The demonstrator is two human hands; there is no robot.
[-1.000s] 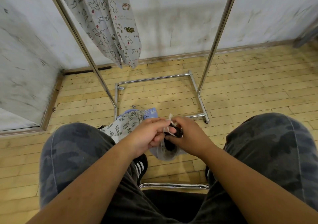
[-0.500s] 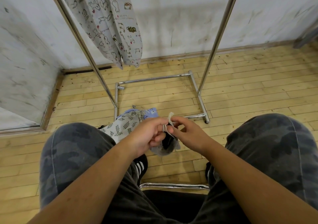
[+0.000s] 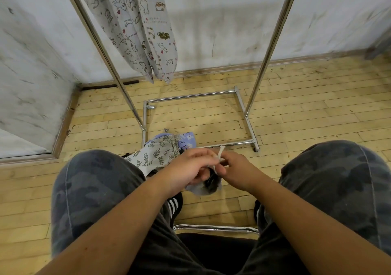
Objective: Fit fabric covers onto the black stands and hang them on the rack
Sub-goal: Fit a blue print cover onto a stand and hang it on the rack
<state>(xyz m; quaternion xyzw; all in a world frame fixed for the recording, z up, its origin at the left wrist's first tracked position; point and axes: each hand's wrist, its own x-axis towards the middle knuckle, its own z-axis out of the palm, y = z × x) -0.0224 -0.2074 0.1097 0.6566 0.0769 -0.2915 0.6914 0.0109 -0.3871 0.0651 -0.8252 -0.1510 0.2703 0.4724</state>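
Between my knees I hold a grey fabric cover (image 3: 202, 189) bunched over a black stand (image 3: 212, 180), most of it hidden by my fingers. My left hand (image 3: 190, 169) grips the cover's gathered top. My right hand (image 3: 237, 170) pinches the white drawstring (image 3: 219, 156), whose end sticks up between the two hands. A leaf-print cover (image 3: 155, 155) and a blue cover (image 3: 187, 140) lie on the floor just beyond my left hand. A cat-print cover (image 3: 139, 27) hangs from the metal rack (image 3: 101, 42) at the upper left.
The rack's base frame (image 3: 249, 124) stands on the wooden floor (image 3: 306, 114) in front of me, its right upright (image 3: 273, 40) rising to the top edge. White walls close the left and back. My knees flank the hands; a chrome chair edge (image 3: 215, 228) lies below.
My right hand let go of the black stand and took the drawstring, drawing it up and taut. The cover bunched tighter under my left hand.
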